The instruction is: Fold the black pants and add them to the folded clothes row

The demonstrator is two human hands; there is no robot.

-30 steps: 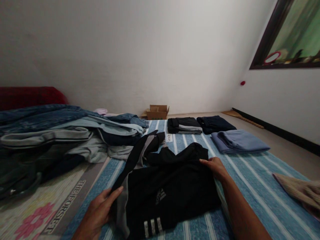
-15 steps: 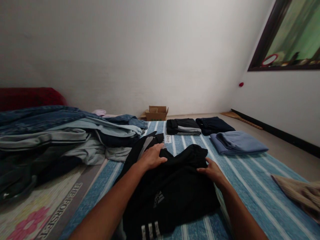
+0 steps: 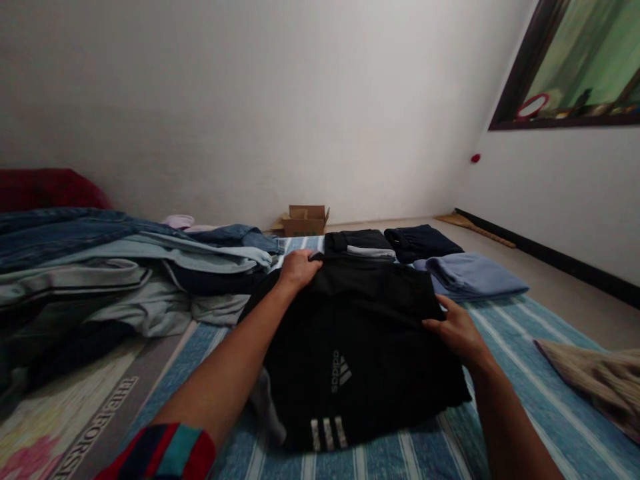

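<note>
A black adidas garment (image 3: 385, 360) with three white stripes is stretched between my hands, low over the blue striped bedding. Whether it is trousers or another piece of sportswear is hard to tell. My left hand (image 3: 299, 268) is closed on its far left corner. With thumb and fingers my right hand (image 3: 457, 330) pinches the upper right edge. Grey cloth (image 3: 267, 407) peeks out beneath the garment's left side. Just beyond it lie a folded dark grey garment (image 3: 363, 241), a folded navy garment (image 3: 423, 241) and a folded blue-grey garment (image 3: 480, 275).
A loose heap of clothes (image 3: 165, 247) with jeans and grey pieces fills the left. Beige cloth (image 3: 595, 380) lies at the right edge. The striped bedding (image 3: 520, 333) spreads around. An open cardboard box (image 3: 306, 221) stands by the wall.
The black garment has been spread wider and pulled taut, its logo now in plain view. My left hand moved away from me and my right hand moved to the right.
</note>
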